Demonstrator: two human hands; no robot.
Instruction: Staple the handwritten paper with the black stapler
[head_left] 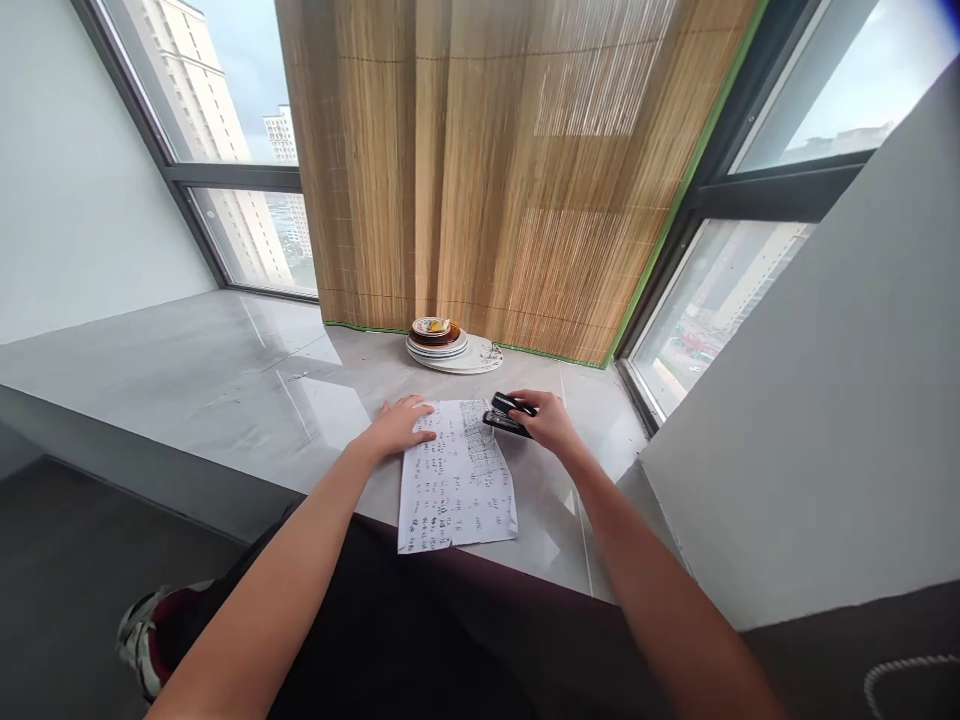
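A sheet of paper [459, 500] covered in handwriting lies on the grey stone sill, its lower edge reaching the sill's front edge. My left hand [400, 425] rests at the paper's upper left, fingers apart, with the thumb and fingertips on the sheet. A black stapler [507, 416] is in my right hand [547, 420], gripped between thumb and fingers. Its jaws point left and overlap the paper's upper right edge. Whether the sheet sits between the jaws is too small to tell.
Behind the paper, a stack of plates [439, 345] stands near a bamboo blind [480, 180]. Windows flank the blind. A white wall [825, 400] rises on the right, and the sill [187, 390] extends left.
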